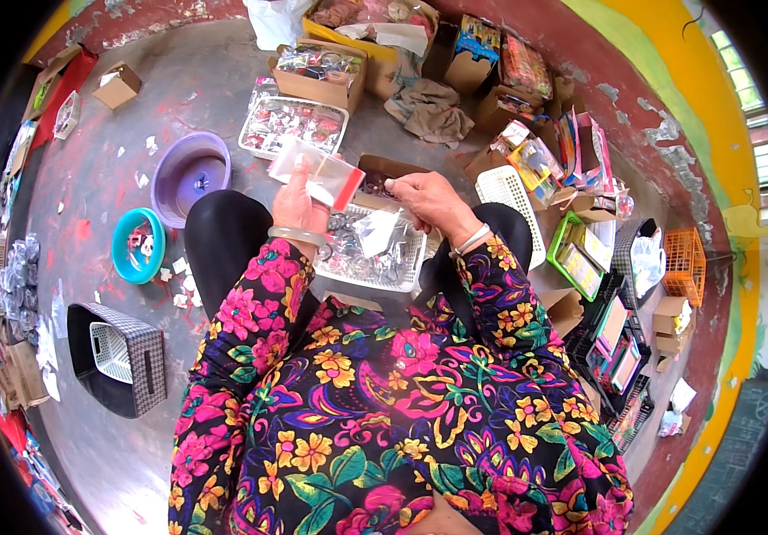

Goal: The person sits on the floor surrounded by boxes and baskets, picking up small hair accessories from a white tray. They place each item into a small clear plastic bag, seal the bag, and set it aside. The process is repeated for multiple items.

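Both forearms, in flowered sleeves, come up from the near side, angled inward over the lap, with the elbows bent and set wide. The left hand (pixel 299 203) is raised over the far left corner of a white basket (pixel 366 287), its wrist roughly upright and ringed by a pale bangle (pixel 297 235). It grips a flat clear plastic bag (pixel 315 167) with a red edge; the thumb lies straight across the top, pointing to the far side, and the other fingers are mostly hidden. The bag slants from far left to near right, above the basket's far edge.

The right hand (pixel 435 201) is on the other side, back of the hand upward, the forearm leaning far and left. A light band (pixel 473 238) circles its wrist. Its fingers are curled in and point left, their tips by an open brown box (pixel 386 166) just beyond the basket; whether they have closed on anything cannot be told. The two hands are apart.

The basket sits between the knees, filled with small shiny packets (pixel 357 245). Farther off on the floor, slightly left, is a white tray (pixel 245 134) of similar packets, while a purple basin (pixel 165 183) and a teal bowl (pixel 119 245) stand to the left.
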A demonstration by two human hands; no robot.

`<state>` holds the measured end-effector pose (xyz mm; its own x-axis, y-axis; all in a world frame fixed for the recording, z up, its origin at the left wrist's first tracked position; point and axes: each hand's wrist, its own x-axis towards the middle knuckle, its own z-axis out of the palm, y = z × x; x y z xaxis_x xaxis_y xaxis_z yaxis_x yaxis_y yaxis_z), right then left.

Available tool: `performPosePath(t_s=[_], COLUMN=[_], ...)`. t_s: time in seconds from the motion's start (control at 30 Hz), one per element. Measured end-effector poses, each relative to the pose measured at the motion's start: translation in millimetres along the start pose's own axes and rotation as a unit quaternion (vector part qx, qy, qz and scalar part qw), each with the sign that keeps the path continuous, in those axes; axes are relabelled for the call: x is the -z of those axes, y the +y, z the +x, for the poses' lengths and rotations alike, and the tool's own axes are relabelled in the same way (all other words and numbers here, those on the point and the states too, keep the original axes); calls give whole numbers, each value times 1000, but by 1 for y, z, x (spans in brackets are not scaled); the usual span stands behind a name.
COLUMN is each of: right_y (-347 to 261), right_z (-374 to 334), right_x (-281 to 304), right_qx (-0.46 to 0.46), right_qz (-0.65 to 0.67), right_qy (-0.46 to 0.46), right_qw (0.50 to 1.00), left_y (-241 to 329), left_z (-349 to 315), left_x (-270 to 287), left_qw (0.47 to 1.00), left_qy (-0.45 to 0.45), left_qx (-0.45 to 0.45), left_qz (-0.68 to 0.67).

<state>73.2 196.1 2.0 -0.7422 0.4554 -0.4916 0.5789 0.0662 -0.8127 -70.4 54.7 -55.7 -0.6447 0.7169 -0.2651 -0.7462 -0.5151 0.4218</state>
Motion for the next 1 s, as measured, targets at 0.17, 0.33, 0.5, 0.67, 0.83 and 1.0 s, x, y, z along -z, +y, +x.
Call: performPosePath(t_s=[0.17, 0.33, 0.5, 0.67, 0.83, 1.0], right_y=[-2, 4, -2, 45, 156, 267], right_z=[-4, -2, -32, -66, -66, -36], right_x=[-6, -6, 44, 136, 178, 179], right_qx=[29, 32, 102, 160, -35, -240], right_qz=[147, 237, 341, 289, 169, 219], right_qy=[-78, -81, 36, 307, 384, 315], right_qw=[986, 968, 934, 893, 907, 892], left_y=[-4, -8, -3, -2, -5, -9], left_z=[-9, -7, -10, -12, -10, -8], left_x=[-14, -16, -16, -18, -10, -4], left_qw=[993, 977, 971, 974, 969, 962], left_qy=[-52, -111, -106, -55, -34, -2], left_qx=[91, 180, 172, 161, 176, 188], left_qz=[54, 16, 124, 147, 172, 195])
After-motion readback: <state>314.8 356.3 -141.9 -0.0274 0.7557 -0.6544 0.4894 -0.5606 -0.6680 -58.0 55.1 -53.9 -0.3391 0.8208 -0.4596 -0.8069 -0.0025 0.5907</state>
